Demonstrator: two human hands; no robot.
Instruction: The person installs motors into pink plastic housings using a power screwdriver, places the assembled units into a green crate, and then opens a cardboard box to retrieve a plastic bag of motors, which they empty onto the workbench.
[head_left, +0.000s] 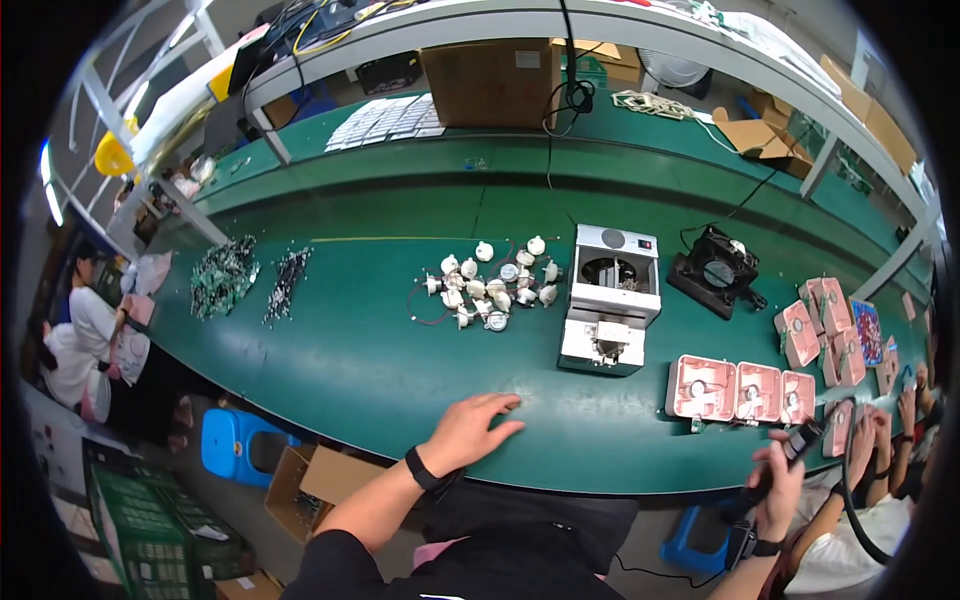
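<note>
My left hand (472, 430) lies on the green worktable (350, 390) near its front edge, fingers stretched and thumb apart, holding nothing. At the lower right, my right hand (778, 488) is closed around a black stick-shaped tool (802, 440) that looks like an electric screwdriver; its tip is hard to make out. Just beyond that hand stand three open pink plastic housings (690, 408) in a row, with round parts inside. A silver and black screw feeder (602, 340) sits to their left. Farther left is a loose group of small white round parts (477, 288) with wires.
Piles of green circuit boards (222, 280) and small dark parts (287, 285) lie at left. A black fan-like device (718, 272) stands right of the feeder. More pink housings (797, 335) stand at far right, near other people's hands (868, 440). Blue stools (232, 445) flank the table.
</note>
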